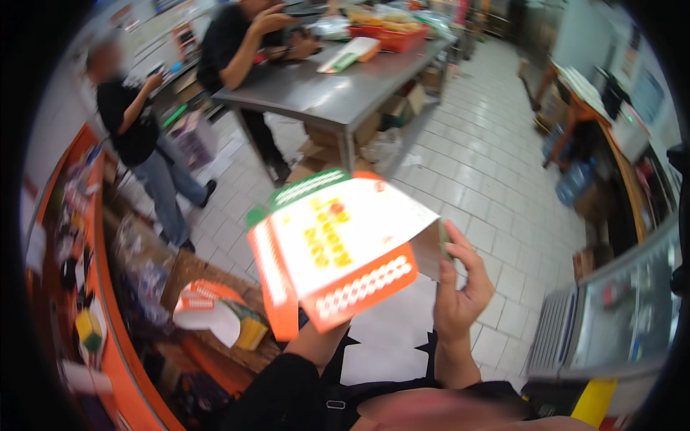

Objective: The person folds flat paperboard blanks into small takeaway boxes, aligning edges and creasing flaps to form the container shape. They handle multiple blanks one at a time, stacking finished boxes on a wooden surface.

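A flat cardboard food carton [345, 230], white with orange and green patterned side flaps and yellow print, is held up in front of me. Its flaps spread outward at the left and along the lower side. My right hand [461, 287] is closed, thumb and fingers pinching the narrow flap at the carton's right end. My left forearm [316, 348] rises under the carton's lower edge. The carton hides my left hand and its fingers. On my lap below lie white flat card pieces [384, 323].
On a wooden surface [187, 269] at left sits a partly folded carton [212, 312]. An orange-edged counter [118, 345] runs along the left. Ahead stands a steel table [309, 97] with a red crate [388, 39]; two people stand near it. A glass-fronted cooler [625, 309] stands at right.
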Motion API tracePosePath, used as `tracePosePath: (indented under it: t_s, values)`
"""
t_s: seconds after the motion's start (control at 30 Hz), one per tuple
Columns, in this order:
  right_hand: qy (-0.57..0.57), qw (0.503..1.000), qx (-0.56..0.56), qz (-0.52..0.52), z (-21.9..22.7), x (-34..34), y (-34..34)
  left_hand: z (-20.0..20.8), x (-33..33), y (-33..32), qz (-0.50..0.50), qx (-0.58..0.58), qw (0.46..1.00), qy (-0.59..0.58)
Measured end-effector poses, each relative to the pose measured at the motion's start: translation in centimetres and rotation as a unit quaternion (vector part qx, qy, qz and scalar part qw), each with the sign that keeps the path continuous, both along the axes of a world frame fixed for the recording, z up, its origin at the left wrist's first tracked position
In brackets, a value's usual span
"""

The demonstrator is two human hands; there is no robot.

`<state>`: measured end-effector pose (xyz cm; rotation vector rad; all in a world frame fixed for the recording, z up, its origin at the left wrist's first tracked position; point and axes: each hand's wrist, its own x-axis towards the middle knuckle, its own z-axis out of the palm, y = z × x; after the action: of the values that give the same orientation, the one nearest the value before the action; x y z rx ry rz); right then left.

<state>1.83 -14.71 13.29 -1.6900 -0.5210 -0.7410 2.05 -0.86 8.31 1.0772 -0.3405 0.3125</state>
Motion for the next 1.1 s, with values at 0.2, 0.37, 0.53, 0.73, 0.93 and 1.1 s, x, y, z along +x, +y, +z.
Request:
tracePosePath:
  t_s: [0.2, 0.37, 0.53, 0.73, 0.93, 1.1]
  values:
    - [-0.063, 0.994, 0.090, 0.029, -1.1, -0.2, 0.4, -3.3, -1.4, -1.5, -0.010, -0.082, 0.991, 0.108]
    - [-0.059, 0.987, 0.109, 0.102, -1.9, -0.7, 0.3, -3.5, -1.3, -2.2, 0.020, -0.097, 0.987, 0.128]
    - [-0.039, 0.982, 0.122, 0.142, -2.5, -0.3, 0.2, -3.2, -1.6, -2.6, 0.049, -0.094, 0.986, 0.132]
    - [0.002, 0.979, 0.114, 0.167, -3.0, -0.2, 0.1, -2.6, -2.3, -2.4, 0.075, -0.104, 0.983, 0.133]
    - [-0.018, 0.991, 0.037, 0.125, -3.6, -0.3, 0.3, -1.6, -4.0, -1.8, 0.122, -0.108, 0.981, 0.108]
    - [-0.035, 0.993, 0.028, 0.109, -3.7, -0.2, 1.7, -0.6, -5.1, -1.2, 0.158, -0.117, 0.977, 0.086]
